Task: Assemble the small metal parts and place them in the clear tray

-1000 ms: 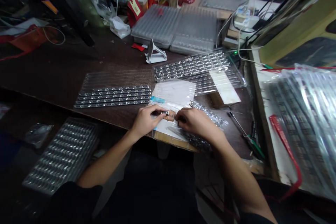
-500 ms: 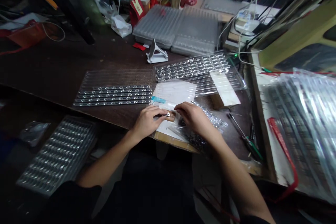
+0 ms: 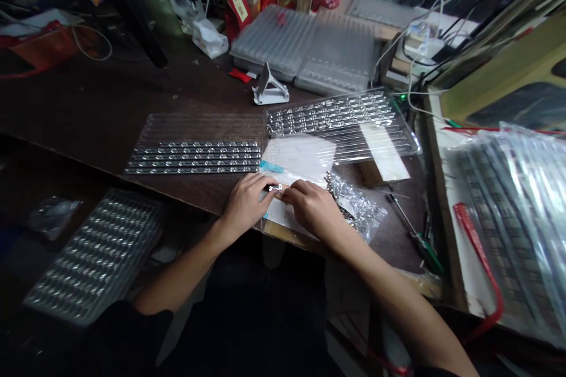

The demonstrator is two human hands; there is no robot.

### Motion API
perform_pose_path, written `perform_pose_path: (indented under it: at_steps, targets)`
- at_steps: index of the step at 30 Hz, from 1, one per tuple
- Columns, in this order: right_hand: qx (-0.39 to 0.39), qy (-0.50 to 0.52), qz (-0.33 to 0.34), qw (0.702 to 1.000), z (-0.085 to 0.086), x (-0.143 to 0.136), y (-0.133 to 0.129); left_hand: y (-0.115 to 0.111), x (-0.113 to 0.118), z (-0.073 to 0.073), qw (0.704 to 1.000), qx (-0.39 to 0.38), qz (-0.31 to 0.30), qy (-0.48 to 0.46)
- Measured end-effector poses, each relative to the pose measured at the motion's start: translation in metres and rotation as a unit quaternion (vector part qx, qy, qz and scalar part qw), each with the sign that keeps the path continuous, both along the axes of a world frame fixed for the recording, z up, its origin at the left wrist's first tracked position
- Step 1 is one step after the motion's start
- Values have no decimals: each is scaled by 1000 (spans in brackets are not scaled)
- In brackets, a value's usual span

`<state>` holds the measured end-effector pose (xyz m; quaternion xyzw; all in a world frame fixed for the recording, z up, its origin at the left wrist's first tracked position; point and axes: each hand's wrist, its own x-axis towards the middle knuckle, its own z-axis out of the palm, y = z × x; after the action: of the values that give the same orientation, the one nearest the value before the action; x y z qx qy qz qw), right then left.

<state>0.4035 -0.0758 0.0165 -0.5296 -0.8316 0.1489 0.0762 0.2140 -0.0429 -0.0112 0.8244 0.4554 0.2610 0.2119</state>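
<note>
– Status?
– left hand (image 3: 244,203) is pinching a small metal part (image 3: 276,187) over the white sheet (image 3: 279,212), right hand (image 3: 313,206) is bunching its fingers just beside it, can't tell on what
– Clear bag (image 3: 369,212)?
– it's lying on the counter (image 3: 88,109), to the right

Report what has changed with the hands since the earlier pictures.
The right hand has moved left, closing in on the left hand; its fingertips are now beside the small metal piece, though whether they grip anything is unclear. The left hand still pinches that piece. The white stand and green-handled tool stay put.
</note>
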Motion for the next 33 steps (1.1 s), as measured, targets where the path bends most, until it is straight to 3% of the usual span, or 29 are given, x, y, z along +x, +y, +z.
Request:
perform_pose_path:
  at_steps: [5, 14, 21, 24, 28, 33]
  targets:
    - [0, -16, 27, 999, 5, -6, -3, 0, 2, 0, 999, 19, 33, -8]
    - [-26, 16, -11, 999, 1, 2, 2, -3, 2, -2, 999, 30, 25, 10]
    - [0, -37, 18, 999, 9, -5, -2, -2, 2, -2, 998, 27, 51, -21]
    - [-29, -4, 2, 1000, 17, 7, 0, -2, 5, 2, 997, 22, 61, -43]
    - [-74, -15, -49, 996, 25, 32, 3, -4, 17, 9, 995, 18, 23, -95]
    - [-127, -31, -48, 990, 22, 42, 2, -5, 33, 8, 994, -10, -10, -112]
